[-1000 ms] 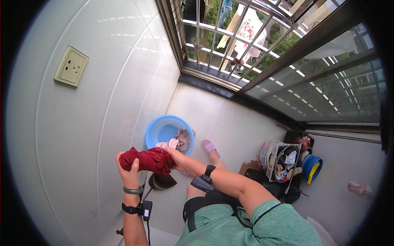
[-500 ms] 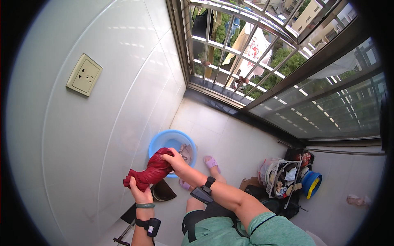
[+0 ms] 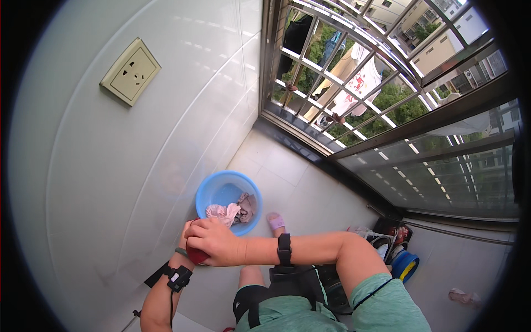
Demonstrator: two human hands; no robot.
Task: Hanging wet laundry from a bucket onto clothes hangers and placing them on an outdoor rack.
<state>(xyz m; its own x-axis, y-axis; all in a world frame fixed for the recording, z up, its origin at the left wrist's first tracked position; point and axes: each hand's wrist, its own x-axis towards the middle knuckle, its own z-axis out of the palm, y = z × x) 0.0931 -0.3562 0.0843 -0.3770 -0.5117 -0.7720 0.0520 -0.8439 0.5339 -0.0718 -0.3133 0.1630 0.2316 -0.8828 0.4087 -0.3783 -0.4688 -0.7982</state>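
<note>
A wrung-up dark red cloth (image 3: 196, 255) is bunched between my two hands, mostly covered by them. My right hand (image 3: 217, 242) lies across the top of it with bent fingers wrapped round it. Behind it, my left hand (image 3: 185, 235) holds the same cloth from the left side; its fingers are largely hidden. Just beyond my hands a light blue basin (image 3: 202, 191) stands on the floor. Inside it lie a pale pink cloth (image 3: 222, 213) and a greyish-pink cloth (image 3: 247, 207).
A tiled wall with a socket (image 3: 131, 72) rises on the left. Barred windows (image 3: 354, 83) with laundry outside are ahead. To the right stand a blue-and-yellow round container (image 3: 405, 267) and piled items. My foot in a pink slipper (image 3: 275, 221) is beside the basin.
The red cloth was stretched out between my hands; now it is bunched up. My right hand has come left and down over it, against my left hand. The pink cloth in the basin is uncovered.
</note>
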